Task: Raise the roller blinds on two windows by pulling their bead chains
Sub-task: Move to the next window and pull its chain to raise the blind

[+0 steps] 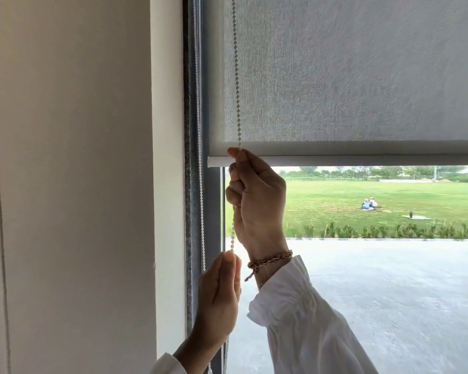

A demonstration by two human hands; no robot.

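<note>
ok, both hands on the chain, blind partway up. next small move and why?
Probably pull the right hand down toward the left hand along the bead chain. Both hands pinch the same strand, right above left, and the blind's bottom bar still covers the upper glass, so raising isn't finished. Then the left hand can regrip higher.

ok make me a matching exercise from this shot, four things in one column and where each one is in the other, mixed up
Things:
1. right hand
2. left hand
3. bottom bar of the blind
4. braided bracelet

Places:
A. on the right wrist, above the white cuff
B. gripping the bead chain at the blind's lower edge
C. across the window, above the view of the lawn
D. pinching the chain lower down, near the window frame

Pairs: 1-B, 2-D, 3-C, 4-A
</note>
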